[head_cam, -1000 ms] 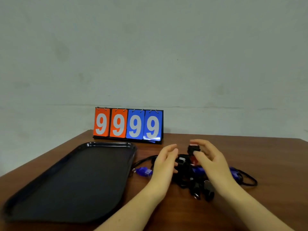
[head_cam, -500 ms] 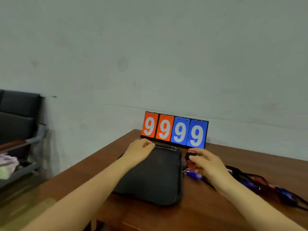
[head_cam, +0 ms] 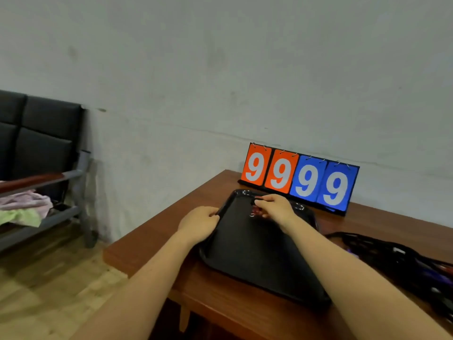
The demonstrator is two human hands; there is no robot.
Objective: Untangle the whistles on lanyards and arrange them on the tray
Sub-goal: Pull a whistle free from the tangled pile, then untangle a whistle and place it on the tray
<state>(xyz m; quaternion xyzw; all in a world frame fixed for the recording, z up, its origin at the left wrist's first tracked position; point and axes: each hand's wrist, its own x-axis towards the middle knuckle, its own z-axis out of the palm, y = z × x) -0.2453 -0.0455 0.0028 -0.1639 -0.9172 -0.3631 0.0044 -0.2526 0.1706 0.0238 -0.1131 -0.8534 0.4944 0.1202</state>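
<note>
Mostly tray: a black tray (head_cam: 257, 253) lies on the brown table (head_cam: 220, 298), its far end close to the score cards.
Inside the tray: only a red whistle (head_cam: 256, 210) with a small metal ring shows, low over the floor at the far end, under the right hand; whether it already touches the floor is unclear.
Left hand: the left hand (head_cam: 198, 224) sits at the tray's left rim, fingers curled over the edge and holding it.
Right hand: the right hand (head_cam: 275, 208) reaches over the far end of the tray, fingers bent and pinching the red whistle.
Tangle: the remaining whistles and cords (head_cam: 402, 261) lie in a dark heap on the table to the right of the tray, outside it; black cords, bits of purple and a trace of red show, but single whistles are too blurred to count.
Score cards: a flip scoreboard (head_cam: 299, 179) stands at the back edge of the table, two orange and two blue cards, each reading 9.
Left of the table: a dark padded bench (head_cam: 36, 143) stands against the wall, with pink and green cloth (head_cam: 24, 207) lying on its seat.
Floor: pale wooden boards (head_cam: 49, 290).
</note>
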